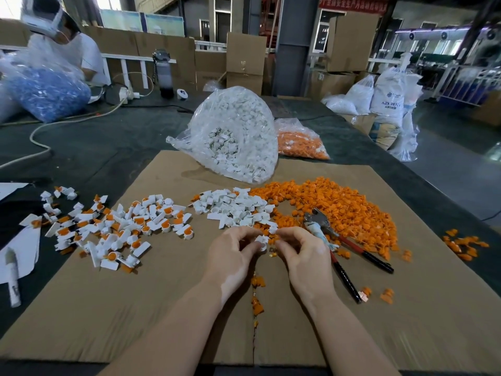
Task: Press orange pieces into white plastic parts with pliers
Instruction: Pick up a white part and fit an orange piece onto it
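Observation:
Both hands meet over the middle of the cardboard sheet (162,308). My left hand (233,253) pinches a small white plastic part (262,241) with curled fingers. My right hand (301,253) pinches at the same part from the right, and a bit of orange shows under its fingertips. The pliers (341,248), with red and black handles, lie untouched on the cardboard just right of my right hand. A heap of loose white parts (233,207) lies just beyond my hands, with a broad heap of orange pieces (339,204) to its right.
White parts fitted with orange pieces (116,229) are spread at the left. A clear bag of white parts (235,137) and a bag of orange pieces (301,142) stand at the back. Another person (62,47) sits at the far left by a bag of blue parts (46,93).

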`<act>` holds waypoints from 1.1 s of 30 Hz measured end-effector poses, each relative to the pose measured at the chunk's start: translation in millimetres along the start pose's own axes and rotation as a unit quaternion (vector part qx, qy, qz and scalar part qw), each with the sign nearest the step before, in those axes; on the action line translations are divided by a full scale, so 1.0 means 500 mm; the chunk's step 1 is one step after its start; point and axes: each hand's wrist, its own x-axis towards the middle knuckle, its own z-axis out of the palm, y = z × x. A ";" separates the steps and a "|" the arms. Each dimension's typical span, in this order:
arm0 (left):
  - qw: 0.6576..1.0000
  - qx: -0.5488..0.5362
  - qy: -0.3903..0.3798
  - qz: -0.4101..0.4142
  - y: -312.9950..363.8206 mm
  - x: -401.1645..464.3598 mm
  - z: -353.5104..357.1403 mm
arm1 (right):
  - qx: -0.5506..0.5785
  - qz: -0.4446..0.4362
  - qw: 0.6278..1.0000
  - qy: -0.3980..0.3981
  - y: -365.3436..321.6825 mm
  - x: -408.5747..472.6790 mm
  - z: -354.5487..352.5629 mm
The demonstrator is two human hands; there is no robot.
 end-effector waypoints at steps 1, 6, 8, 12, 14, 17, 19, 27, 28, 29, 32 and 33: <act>1.000 -0.003 0.002 -0.002 0.000 0.000 0.000 | -0.002 0.002 1.000 -0.001 0.000 0.000 -0.001; 1.000 -0.018 0.007 -0.017 -0.002 0.001 0.001 | 0.011 -0.008 1.000 -0.010 -0.002 -0.001 -0.002; 0.999 -0.025 0.008 -0.022 -0.002 0.002 0.002 | 0.014 -0.011 1.000 -0.015 -0.003 -0.002 -0.001; 1.000 -0.018 0.010 -0.019 -0.001 0.000 0.003 | 0.017 -0.018 1.000 -0.015 -0.004 -0.003 0.001; 1.000 -0.023 0.011 -0.015 0.000 0.000 0.003 | 0.010 -0.023 1.000 -0.015 -0.004 -0.004 0.002; 1.000 -0.021 0.001 -0.008 0.001 -0.001 0.004 | -0.045 -0.047 0.998 -0.012 -0.003 -0.006 0.003; 1.000 -0.029 -0.001 -0.006 0.001 -0.003 0.003 | -0.089 -0.068 0.994 -0.005 -0.004 -0.008 0.003; 0.997 -0.069 -0.016 -0.010 0.002 -0.012 0.006 | -0.161 -0.146 0.976 -0.025 -0.012 -0.016 0.008; 0.998 -0.066 -0.017 -0.008 0.002 -0.013 0.007 | -0.161 -0.148 0.975 -0.030 -0.012 -0.016 0.008; 0.998 -0.063 -0.018 -0.006 0.001 -0.014 0.007 | -0.159 -0.145 0.976 -0.033 -0.011 -0.015 0.008; 0.996 -0.085 -0.013 -0.014 0.004 -0.011 0.007 | -0.116 -0.118 0.986 -0.033 -0.007 -0.012 0.005; 0.995 -0.101 -0.009 -0.022 0.004 -0.010 0.006 | -0.084 -0.098 0.991 -0.031 -0.006 -0.010 0.004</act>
